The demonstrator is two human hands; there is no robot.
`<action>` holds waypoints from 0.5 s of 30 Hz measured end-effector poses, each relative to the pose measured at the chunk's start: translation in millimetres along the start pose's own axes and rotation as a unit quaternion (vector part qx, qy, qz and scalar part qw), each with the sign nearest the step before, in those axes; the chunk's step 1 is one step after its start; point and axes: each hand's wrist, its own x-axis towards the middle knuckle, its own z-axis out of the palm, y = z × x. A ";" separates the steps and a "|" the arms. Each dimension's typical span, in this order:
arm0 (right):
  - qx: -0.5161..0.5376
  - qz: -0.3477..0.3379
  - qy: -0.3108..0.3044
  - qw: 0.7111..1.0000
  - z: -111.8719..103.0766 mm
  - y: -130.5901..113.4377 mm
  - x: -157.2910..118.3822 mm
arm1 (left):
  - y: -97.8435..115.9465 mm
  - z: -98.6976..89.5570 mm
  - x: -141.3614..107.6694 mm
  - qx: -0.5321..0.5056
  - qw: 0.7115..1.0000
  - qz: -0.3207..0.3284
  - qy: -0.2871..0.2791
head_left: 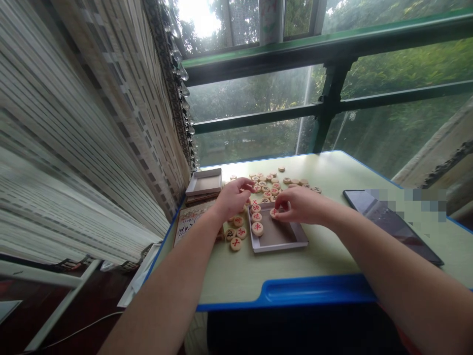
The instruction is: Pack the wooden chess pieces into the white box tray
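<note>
A shallow white cardboard tray (280,245) lies on the table, with a column of round wooden Chinese chess pieces (257,229) with red characters along its left wall. Inside the tray, my right hand (297,203) pinches another Chinese chess piece (273,213) between thumb and fingers. Just beyond the tray's left corner hovers my left hand (233,196), its fingers slightly bent and apart, near the loose pieces (256,189); nothing shows in it. More pieces (236,243) with red or black characters lie left of the tray, partly hidden by my left forearm.
A second cardboard tray (205,181) sits at the back left. A printed chess box (188,220) lies at the left edge, partly behind my arm. On the right rests a dark tablet (388,224). The table (229,286) has a blue rim; a window and curtains surround it.
</note>
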 end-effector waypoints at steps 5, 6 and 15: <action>0.013 -0.087 -0.071 0.994 -2.5 -8.5 -8.7 | 0.6 -3.2 -3.5 0.256 0.962 0.083 0.040; 0.015 -0.095 -0.082 0.992 -3.2 -10.2 -10.1 | 1.4 -3.0 -4.2 0.276 0.956 0.092 0.047; 0.041 -0.068 -0.124 0.989 -5.8 -8.5 -11.6 | 9.7 -6.8 -7.9 0.367 0.925 0.091 0.017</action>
